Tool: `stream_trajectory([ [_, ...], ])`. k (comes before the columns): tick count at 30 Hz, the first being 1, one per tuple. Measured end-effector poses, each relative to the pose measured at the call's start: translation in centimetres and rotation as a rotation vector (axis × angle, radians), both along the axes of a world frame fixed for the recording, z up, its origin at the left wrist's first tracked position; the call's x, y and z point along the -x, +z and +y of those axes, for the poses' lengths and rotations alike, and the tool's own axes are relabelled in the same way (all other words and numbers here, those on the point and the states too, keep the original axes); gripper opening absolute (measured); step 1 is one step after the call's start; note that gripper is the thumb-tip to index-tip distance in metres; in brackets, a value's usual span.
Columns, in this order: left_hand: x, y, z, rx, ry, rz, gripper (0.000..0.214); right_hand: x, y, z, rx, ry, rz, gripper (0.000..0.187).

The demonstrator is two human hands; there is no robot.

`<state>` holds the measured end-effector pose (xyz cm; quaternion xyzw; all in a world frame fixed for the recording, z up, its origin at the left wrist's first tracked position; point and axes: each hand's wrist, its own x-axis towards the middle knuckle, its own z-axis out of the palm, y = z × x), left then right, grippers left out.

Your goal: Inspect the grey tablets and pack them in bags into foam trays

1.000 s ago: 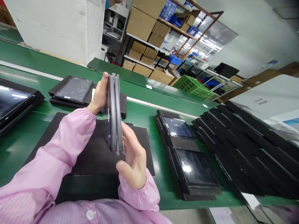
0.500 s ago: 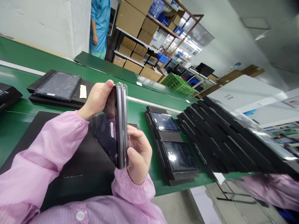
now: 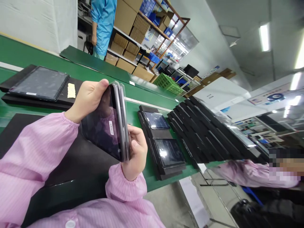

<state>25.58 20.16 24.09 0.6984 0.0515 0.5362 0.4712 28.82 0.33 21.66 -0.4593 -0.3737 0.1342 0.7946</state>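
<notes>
Both my hands hold a small stack of tablets (image 3: 102, 126) upright above the bench, edges facing me. Clear film sticks out along the top edge, and a white label shows on the dark screen of the nearest one. My left hand (image 3: 89, 96) is closed on the upper left side, thumb on top. Lower on the right side, my right hand (image 3: 136, 150) grips the stack, its fingers partly hidden behind it. Beneath lies a black foam tray (image 3: 78, 167). To the left, another tablet (image 3: 42, 83) rests on black foam beside a yellow note (image 3: 71, 91).
On the right, a black tray carries two tablets (image 3: 169, 152). Beyond it lean several stacked black trays (image 3: 197, 133). The green bench (image 3: 152, 186) ends at its near edge. A person in blue (image 3: 103, 28) stands across it; a pink sleeve (image 3: 251, 174) shows at right.
The view has swung to the right, so the bench items sit further left. The held tablets have turned slightly, showing more of the front screen. Both hands keep their hold.
</notes>
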Motion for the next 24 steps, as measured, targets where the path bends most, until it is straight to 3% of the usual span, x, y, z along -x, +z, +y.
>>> stream_trajectory([
  [14, 0.0, 0.0, -0.4, -0.017, 0.013, -0.011, 0.074, 0.2, 0.4, -0.4, 0.121, -0.117, -0.041, 0.024],
  [19, 0.0, 0.2, -0.7, 0.007, -0.01, -0.001, 0.072, -0.3, 0.4, -0.5, 0.101, -0.044, -0.019, 0.022],
  [24, 0.4, -0.2, -1.4, -0.116, 0.009, 0.023, 0.071, -0.7, 0.7, -1.5, 0.122, 0.079, -0.063, 0.029],
])
